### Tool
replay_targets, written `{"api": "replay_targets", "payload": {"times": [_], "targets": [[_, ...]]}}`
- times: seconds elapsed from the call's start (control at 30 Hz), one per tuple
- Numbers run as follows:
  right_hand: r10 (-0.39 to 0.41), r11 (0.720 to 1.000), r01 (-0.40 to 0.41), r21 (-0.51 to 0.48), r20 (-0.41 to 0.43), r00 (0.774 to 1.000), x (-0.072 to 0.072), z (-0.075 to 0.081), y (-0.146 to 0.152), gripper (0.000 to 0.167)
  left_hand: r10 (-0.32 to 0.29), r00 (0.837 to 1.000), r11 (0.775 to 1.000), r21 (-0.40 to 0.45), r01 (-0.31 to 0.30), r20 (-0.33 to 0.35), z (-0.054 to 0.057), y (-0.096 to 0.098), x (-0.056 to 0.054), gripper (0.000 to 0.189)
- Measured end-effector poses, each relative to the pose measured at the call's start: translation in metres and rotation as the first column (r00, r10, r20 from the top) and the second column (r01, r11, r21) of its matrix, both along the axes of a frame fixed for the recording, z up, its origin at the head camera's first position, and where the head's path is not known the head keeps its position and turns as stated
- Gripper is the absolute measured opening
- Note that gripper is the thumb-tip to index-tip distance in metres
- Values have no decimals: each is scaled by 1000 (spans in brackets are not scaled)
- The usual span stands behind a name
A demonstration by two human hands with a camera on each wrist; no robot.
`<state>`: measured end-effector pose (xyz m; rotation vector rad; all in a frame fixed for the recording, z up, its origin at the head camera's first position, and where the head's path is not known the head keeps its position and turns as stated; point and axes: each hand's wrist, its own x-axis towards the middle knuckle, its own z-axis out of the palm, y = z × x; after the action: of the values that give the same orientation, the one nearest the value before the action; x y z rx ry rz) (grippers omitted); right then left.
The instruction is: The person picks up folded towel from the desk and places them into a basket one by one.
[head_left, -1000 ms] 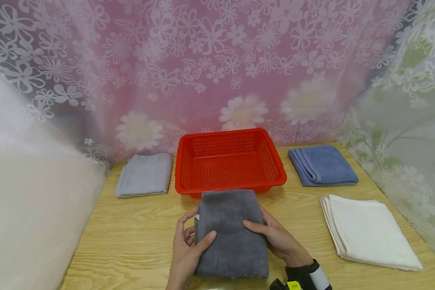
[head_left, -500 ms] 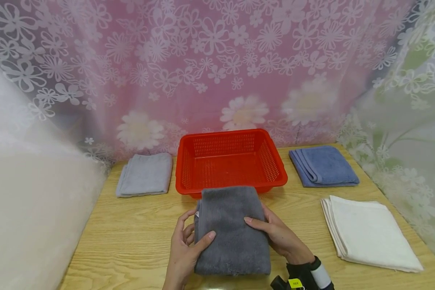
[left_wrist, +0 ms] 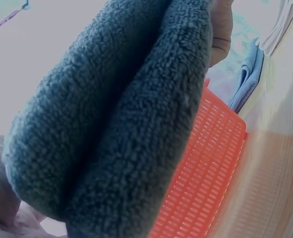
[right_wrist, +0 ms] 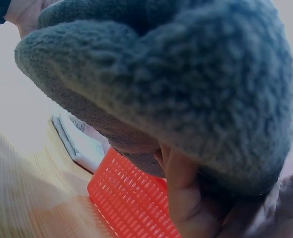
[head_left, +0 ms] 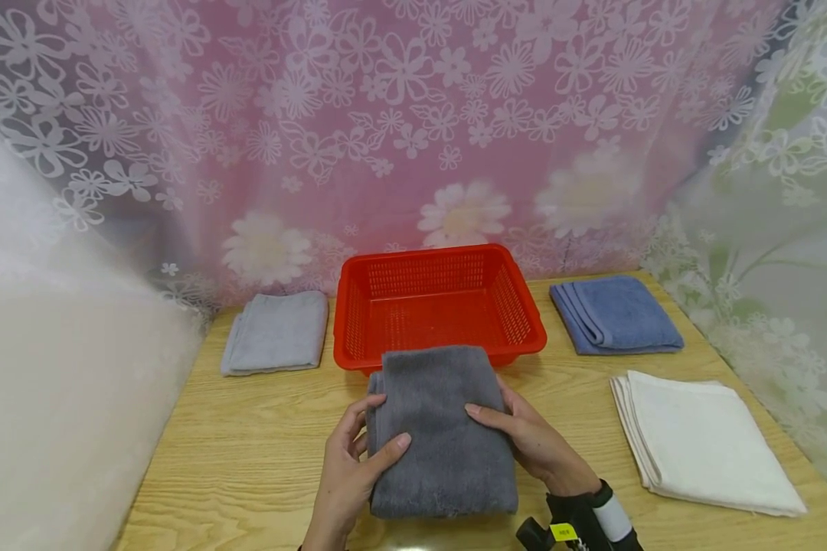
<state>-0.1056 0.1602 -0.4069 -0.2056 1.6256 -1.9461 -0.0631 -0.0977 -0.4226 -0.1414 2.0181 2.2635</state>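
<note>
Both hands grip a folded dark grey towel (head_left: 444, 436) in front of the red basket. At its left edge the left hand (head_left: 358, 459) has the thumb on top and the fingers around the side. On the right edge the right hand (head_left: 534, 440) lays its thumb on top, with its other fingers underneath, as the right wrist view shows. The left wrist view has the towel's thick rolled folds (left_wrist: 121, 124) up close. In the head view the towel's far edge overlaps the near rim of the red basket (head_left: 441, 321). The wrist views show the towel raised above the table.
A folded light grey towel (head_left: 276, 333) lies left of the basket. To its right lie a folded blue towel (head_left: 616, 314) and, nearer, a folded white towel (head_left: 710, 440). Floral curtains (head_left: 413, 138) hang behind the wooden table (head_left: 248, 451).
Both hands have shifted the grey towel slightly away from the body, towards the basket, its far edge now overlapping the rim more. The left index finger has moved onto the towel's edge.
</note>
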Motion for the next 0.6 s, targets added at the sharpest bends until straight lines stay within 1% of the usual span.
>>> {"api": "replay_targets", "payload": {"times": [0.23, 0.43, 0.6], "targets": [[-1, 1000, 0, -25, -26, 1000, -3, 2, 1, 71, -19, 998, 1000, -23, 17, -52, 2, 1, -1, 55], [-18, 1000, 18, 2, -11, 1000, -6, 6, 2, 73, -24, 996, 997, -72, 18, -91, 5, 2, -3, 43], [-20, 1000, 20, 14, -18, 1000, -7, 9, 2, 75, -16, 994, 996, -84, 7, -107, 6, 3, -5, 42]]}}
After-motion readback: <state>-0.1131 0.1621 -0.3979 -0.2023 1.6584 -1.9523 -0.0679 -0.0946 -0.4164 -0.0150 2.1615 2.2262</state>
